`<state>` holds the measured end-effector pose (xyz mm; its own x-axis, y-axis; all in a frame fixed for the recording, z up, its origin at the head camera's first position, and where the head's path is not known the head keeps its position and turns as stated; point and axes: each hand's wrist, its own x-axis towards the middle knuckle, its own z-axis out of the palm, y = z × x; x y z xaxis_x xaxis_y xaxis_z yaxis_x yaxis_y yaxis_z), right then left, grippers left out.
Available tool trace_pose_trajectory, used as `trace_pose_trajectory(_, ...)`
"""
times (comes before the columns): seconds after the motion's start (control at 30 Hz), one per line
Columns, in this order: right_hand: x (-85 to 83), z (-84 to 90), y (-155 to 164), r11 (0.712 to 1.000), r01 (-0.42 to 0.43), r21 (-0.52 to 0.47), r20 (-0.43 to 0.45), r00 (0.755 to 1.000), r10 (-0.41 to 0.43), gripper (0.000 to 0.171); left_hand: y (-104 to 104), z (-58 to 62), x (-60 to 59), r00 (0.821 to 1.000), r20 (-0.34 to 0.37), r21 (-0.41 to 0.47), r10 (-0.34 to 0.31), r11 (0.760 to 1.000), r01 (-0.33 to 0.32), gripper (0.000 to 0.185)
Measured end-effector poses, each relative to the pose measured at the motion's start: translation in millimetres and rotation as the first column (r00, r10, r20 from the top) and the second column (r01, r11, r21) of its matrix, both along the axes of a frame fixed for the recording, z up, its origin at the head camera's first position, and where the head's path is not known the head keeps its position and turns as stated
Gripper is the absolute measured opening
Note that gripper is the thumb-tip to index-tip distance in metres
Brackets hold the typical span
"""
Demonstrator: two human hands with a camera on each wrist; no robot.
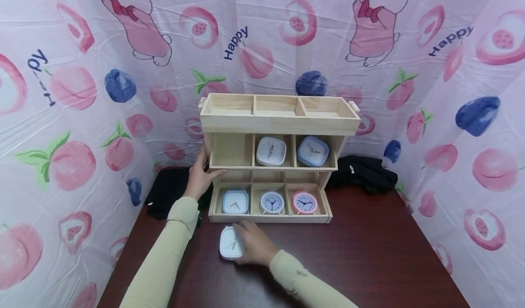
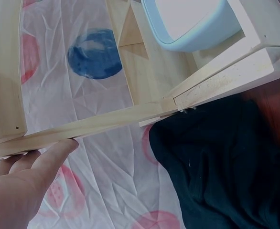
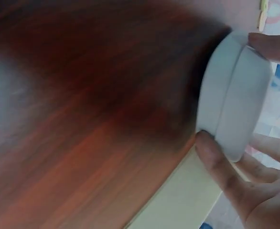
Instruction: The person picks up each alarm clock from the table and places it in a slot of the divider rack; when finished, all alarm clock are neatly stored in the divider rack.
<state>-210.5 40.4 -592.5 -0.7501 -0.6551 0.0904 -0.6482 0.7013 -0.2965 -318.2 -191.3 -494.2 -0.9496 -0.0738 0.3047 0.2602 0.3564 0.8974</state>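
Note:
My right hand (image 1: 256, 244) grips a white square alarm clock (image 1: 231, 243) in front of the tiered wooden rack (image 1: 279, 125). The right wrist view shows the same clock (image 3: 235, 95) edge-on, thumb and fingers on its opposite sides. My left hand (image 1: 199, 177) holds the rack's left side, its thumb along the front edge of the middle tier. Seen from the left wrist, its fingers (image 2: 49, 164) meet a wooden upright (image 2: 82, 124). The middle tier holds a white clock (image 1: 271, 151) and a blue one (image 1: 313, 151); its left compartment is bare.
On the bottom tier stand a light-blue square clock (image 1: 235, 202), a lavender round clock (image 1: 272, 202) and a pink round clock (image 1: 305, 202). Black cloths (image 1: 168, 192) lie beside the rack on the dark red-brown table (image 1: 369, 244). A printed curtain (image 1: 266, 34) surrounds the table.

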Motion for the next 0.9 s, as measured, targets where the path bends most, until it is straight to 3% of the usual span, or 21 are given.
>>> trace_pose_trajectory(0.2,0.6,9.7,16.8,0.997,-0.018,-0.081,-0.04,0.999,0.015,0.108,-1.9,-3.8,0.4,1.0,0.007,0.003,0.004,1.0,-0.004,0.12)
trace_pose_trajectory(0.43,-17.0,50.8,25.5,0.97,-0.115,-0.213,-0.184,0.98,0.076,0.106,-2.7,-3.6,0.6,1.0,0.003,0.01,0.015,1.0,-0.015,0.119)
trace_pose_trajectory(0.73,-52.3,105.5,22.0,0.925,-0.196,-0.327,-0.429,0.902,0.039,0.101,-2.1,-2.0,-0.2,1.0,0.012,0.021,0.004,1.0,-0.004,0.119)
trace_pose_trajectory(0.9,-74.8,125.1,9.9,0.899,-0.171,-0.403,-0.48,0.876,-0.048,0.1,-1.7,-1.6,-1.2,1.0,0.007,-0.027,0.018,0.999,-0.018,0.114)
